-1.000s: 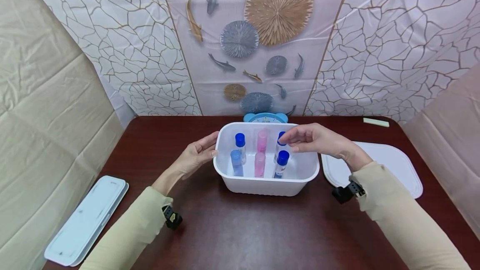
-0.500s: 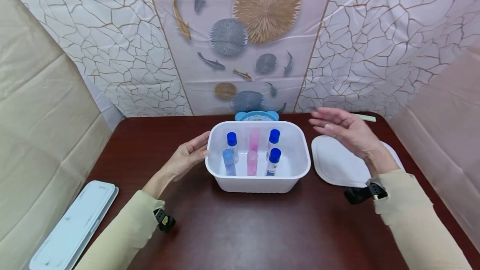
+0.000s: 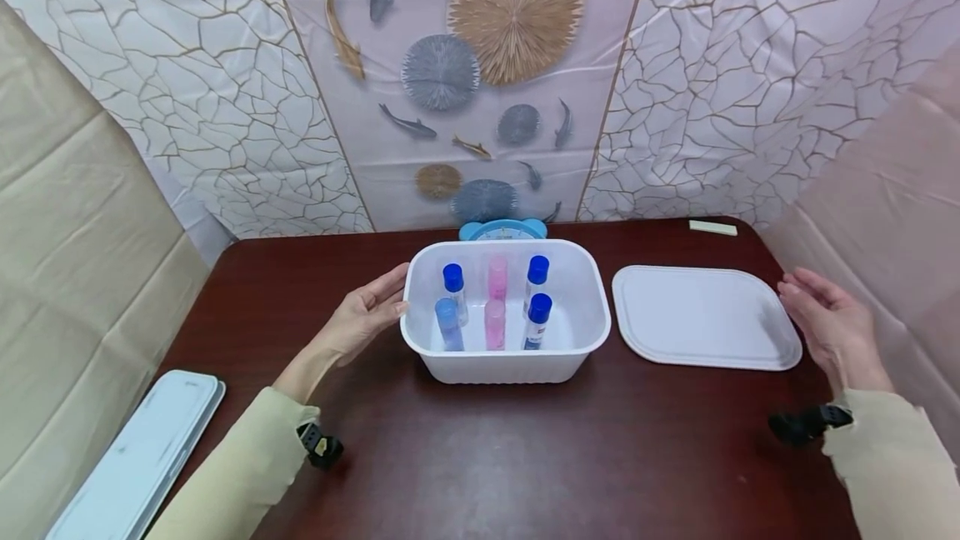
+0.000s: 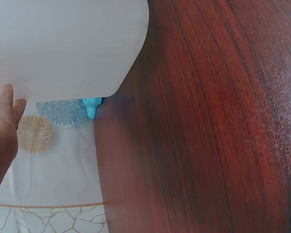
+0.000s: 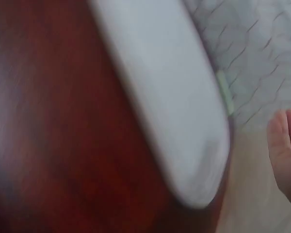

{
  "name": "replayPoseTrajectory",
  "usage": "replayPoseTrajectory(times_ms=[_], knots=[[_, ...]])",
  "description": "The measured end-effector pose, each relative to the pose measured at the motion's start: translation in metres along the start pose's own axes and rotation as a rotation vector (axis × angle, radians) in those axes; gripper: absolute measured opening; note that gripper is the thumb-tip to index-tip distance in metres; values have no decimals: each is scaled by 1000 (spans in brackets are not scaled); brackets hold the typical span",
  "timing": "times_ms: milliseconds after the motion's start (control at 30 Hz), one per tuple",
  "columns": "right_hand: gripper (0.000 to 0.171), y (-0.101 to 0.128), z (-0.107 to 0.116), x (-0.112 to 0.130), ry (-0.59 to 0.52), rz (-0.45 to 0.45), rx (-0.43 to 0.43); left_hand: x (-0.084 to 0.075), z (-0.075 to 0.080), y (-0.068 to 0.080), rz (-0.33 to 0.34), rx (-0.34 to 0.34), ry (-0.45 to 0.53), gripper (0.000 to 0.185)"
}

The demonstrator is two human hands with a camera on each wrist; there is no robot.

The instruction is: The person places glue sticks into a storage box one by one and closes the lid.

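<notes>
A white plastic bin [image 3: 498, 368] stands on the dark red table, holding several small capped tubes upright. Two clear tubes with dark blue caps [image 3: 536, 323] are on the right, two pink tubes [image 3: 494, 325] in the middle, and a light blue tube [image 3: 448, 323] with another blue-capped tube [image 3: 453, 280] on the left. My left hand [image 3: 360, 319] rests its extended fingers against the bin's left end, thumb by the rim. At the far right, my right hand [image 3: 832, 332] holds nothing, its loosely bent fingers beside the right end of a white lid [image 3: 705, 315].
Behind the bin a blue clock-like dial [image 3: 504, 229] shows its top. Long white lids or trays [image 3: 138, 457] lie stacked at the left edge. A pale green strip [image 3: 712, 227] lies at the back right. Patterned cloth walls enclose the table's back and sides.
My right hand has left the space over the bin and moved right, past the white lid to its right end. The left hand stays at the bin. The head view has shifted slightly.
</notes>
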State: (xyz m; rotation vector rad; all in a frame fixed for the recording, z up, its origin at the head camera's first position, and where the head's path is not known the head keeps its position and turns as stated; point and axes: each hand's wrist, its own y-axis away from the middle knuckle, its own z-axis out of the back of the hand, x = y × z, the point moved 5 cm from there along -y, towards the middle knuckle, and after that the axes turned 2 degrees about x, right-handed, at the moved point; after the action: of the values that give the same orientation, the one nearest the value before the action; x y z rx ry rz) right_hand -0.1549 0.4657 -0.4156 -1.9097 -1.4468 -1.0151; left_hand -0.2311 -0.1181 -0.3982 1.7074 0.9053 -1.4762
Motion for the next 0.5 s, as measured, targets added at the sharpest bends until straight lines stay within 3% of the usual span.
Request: replayPoseTrajectory(times_ms=[67, 233, 300, 500], knots=[[27, -6, 33, -6, 112, 25, -62, -1, 0, 1, 2, -4, -4, 67], [27, -6, 66, -13, 373, 77, -233, -1, -1, 1, 2, 0, 0, 67], [26, 4, 53, -12, 416, 47, -303, 0, -1, 1, 3, 0, 2, 66], [27, 9, 50, -18, 462, -36, -415, -1, -1, 2, 0, -4, 2, 66]])
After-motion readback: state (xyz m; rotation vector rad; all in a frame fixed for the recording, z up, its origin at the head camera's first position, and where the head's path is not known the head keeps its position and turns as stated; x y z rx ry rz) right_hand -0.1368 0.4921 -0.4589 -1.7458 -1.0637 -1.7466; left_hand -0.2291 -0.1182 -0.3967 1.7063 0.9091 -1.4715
